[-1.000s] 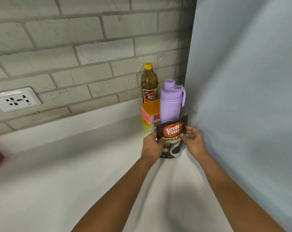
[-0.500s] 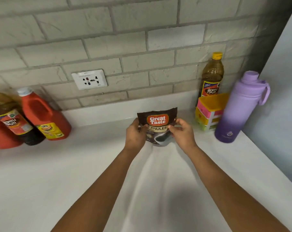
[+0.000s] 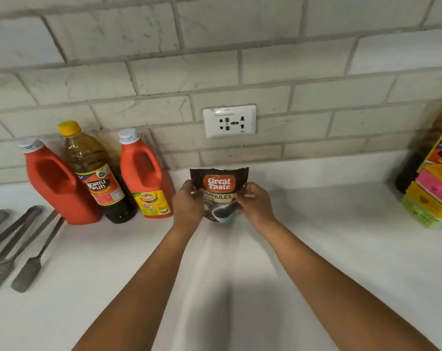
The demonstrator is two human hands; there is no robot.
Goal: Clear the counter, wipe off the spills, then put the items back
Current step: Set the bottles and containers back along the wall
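Note:
A dark brown coffee pouch [image 3: 219, 184] labelled Great Taste Granules stands upright at the middle of the white counter [image 3: 329, 244], close to the brick wall. My left hand [image 3: 188, 202] grips its left edge and my right hand [image 3: 255, 203] pinches its right edge. The pouch's lower corners are hidden behind my fingers.
Left of the pouch stand two red jugs [image 3: 54, 183] [image 3: 147, 177] with a brown vinegar bottle [image 3: 95, 173] between them. Grey tongs and utensils [image 3: 17, 252] lie at the far left. A stack of coloured sponges [image 3: 432, 198] and a dark bottle [image 3: 406, 173] sit at the right edge. A wall socket [image 3: 229, 120] is above.
Both hands have carried the pouch leftward along the counter, away from the purple bottle in the right corner to beside the red jugs. The view has swung left with it.

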